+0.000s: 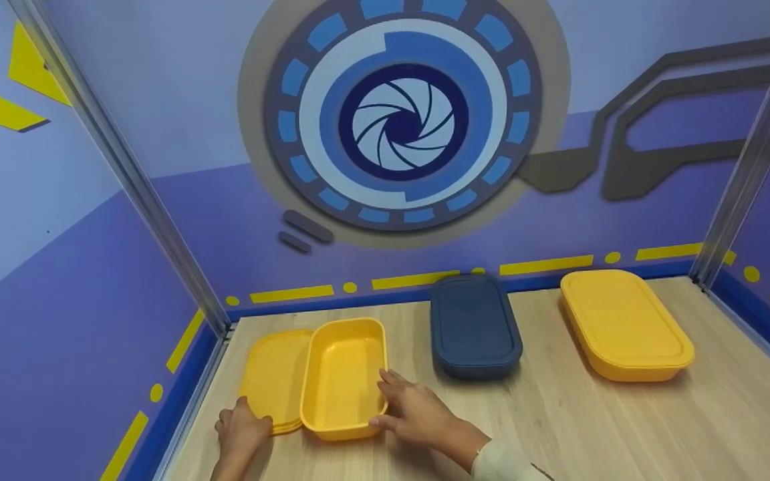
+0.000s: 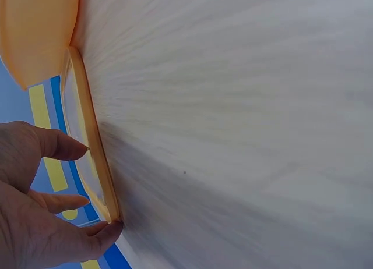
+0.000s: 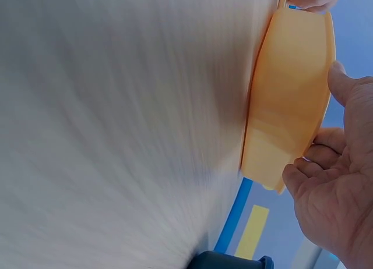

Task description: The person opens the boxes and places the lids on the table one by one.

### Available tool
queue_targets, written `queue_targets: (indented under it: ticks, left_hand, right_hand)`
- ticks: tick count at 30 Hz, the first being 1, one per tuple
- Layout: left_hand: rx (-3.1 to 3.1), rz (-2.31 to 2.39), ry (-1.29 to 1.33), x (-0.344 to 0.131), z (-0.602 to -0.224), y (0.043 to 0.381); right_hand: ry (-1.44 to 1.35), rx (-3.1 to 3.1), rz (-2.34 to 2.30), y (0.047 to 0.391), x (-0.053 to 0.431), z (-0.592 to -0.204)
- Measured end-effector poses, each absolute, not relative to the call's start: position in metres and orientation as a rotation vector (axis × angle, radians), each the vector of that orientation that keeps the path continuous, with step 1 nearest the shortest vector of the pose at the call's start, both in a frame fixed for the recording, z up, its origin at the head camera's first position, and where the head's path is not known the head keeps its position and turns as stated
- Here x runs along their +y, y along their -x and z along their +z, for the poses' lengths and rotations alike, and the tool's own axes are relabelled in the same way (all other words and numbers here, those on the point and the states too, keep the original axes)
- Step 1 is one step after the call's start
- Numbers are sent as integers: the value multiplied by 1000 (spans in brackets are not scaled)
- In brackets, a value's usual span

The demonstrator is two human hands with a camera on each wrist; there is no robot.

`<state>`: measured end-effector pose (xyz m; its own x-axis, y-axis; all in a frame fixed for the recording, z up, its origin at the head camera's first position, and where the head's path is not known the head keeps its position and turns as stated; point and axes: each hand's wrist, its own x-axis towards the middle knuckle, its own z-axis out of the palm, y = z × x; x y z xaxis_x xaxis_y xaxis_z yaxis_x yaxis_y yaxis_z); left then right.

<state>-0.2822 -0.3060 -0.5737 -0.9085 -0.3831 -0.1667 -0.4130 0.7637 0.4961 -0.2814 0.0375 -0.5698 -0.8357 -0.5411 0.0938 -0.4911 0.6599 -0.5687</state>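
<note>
A yellow rectangular food box [image 1: 345, 377] stands uncovered at the front left of the table, with nothing inside. Its yellow lid [image 1: 277, 377] lies flat against the box's left side. At the lid's near left corner, my left hand [image 1: 241, 431] has its thumb on the near edge and its fingers on the outer edge; the left wrist view shows the fingertips against the lid's rim [image 2: 93, 135]. My right hand [image 1: 422, 411] rests with loosely bent fingers on the box's right rim, the thumb by the near corner. The box's side wall [image 3: 285, 94] shows in the right wrist view.
A dark blue lidded box [image 1: 475, 324] stands right of the uncovered box, near the back wall. Farther right is another yellow box [image 1: 625, 324] with its lid on. Printed panels and metal posts [image 1: 121, 153] border the wooden table [image 1: 552, 427].
</note>
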Motion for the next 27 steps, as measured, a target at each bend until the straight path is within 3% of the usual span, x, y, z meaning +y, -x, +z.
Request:
queue_targets:
  ticks: [20, 27]
  left_hand:
    - [2741, 1025, 745, -307, -572, 270]
    - [2819, 945, 628, -312, -572, 271]
  right_hand:
    - [881, 2771, -880, 274, 41, -568]
    - [943, 2819, -826, 272, 47, -563]
